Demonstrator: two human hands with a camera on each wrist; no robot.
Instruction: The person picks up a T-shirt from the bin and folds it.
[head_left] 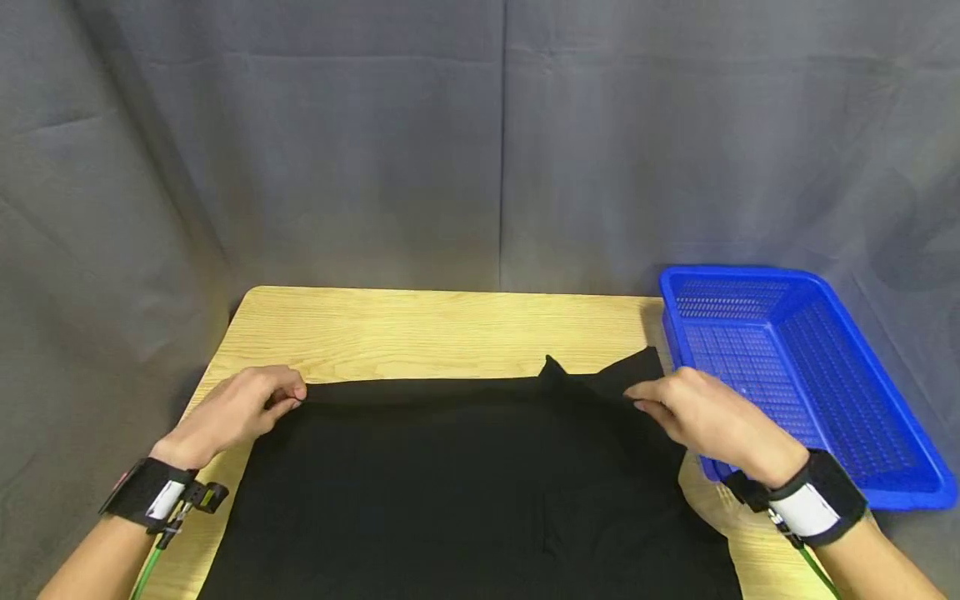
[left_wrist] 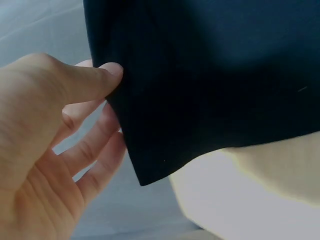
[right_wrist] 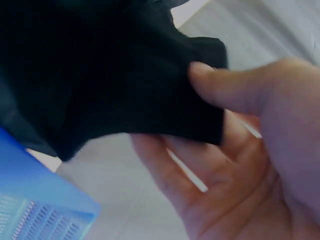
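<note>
A black T-shirt (head_left: 450, 492) is spread sideways over the near part of the table, running out of the bottom of the head view. My left hand (head_left: 236, 412) pinches its far left edge between thumb and fingers; in the left wrist view the thumb lies on top of the cloth (left_wrist: 200, 90), close to a corner. On the far right, my right hand (head_left: 705, 417) pinches a short sleeve (right_wrist: 165, 95), with the thumb on top and the fingers partly hidden beneath. Between the hands the far edge runs nearly straight, with a small peaked fold near the sleeve.
A blue perforated plastic basket (head_left: 885, 333) stands at the right, close beside my right hand and forearm. Light wood tabletop (head_left: 420, 333) shows beyond the shirt and along both sides. Grey curtain (head_left: 360, 167) hangs behind the table and at the sides.
</note>
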